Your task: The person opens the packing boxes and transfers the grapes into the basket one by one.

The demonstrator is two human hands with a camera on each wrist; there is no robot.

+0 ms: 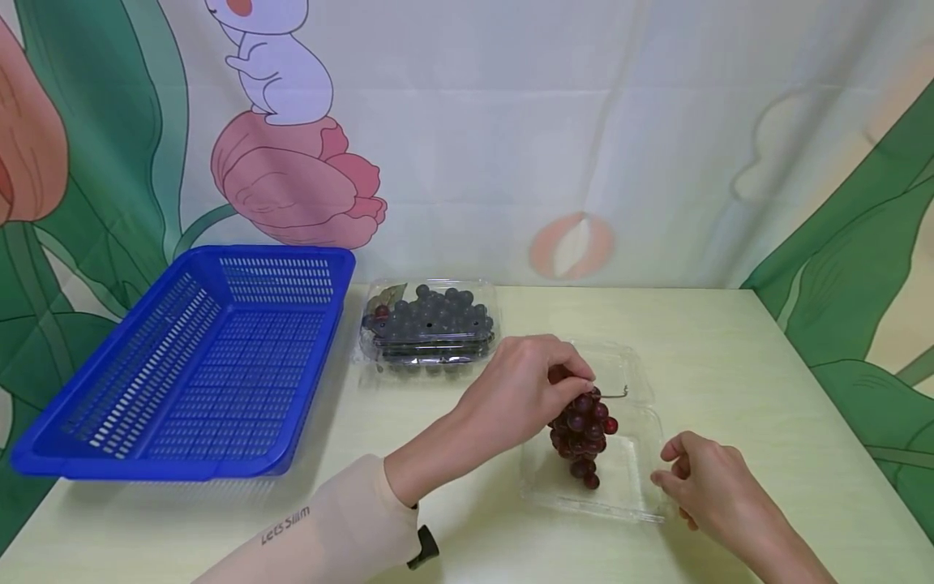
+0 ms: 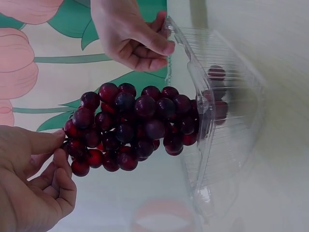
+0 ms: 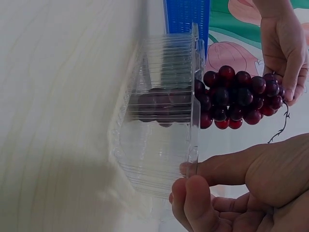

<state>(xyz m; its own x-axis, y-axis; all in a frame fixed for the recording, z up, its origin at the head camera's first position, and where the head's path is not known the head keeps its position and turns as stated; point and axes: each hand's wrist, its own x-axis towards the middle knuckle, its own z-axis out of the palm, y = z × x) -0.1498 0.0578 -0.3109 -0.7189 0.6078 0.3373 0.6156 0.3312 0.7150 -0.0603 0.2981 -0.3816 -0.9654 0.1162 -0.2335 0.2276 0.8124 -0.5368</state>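
A bunch of dark red grapes hangs by its stem from my left hand, whose thumb and fingers pinch the top. In the left wrist view, most of the grapes are above the rim of an open clear plastic clamshell box, with the lower tip inside it. My right hand is at the box's right side. Seen from the right wrist, its thumb and fingers pinch the box's rim. A thin bare stem sticks out beside the left fingertips.
A blue plastic basket stands on the left of the table. Between it and my hands, towards the back, sits a closed clear box of dark grapes. Behind the table hangs a printed curtain.
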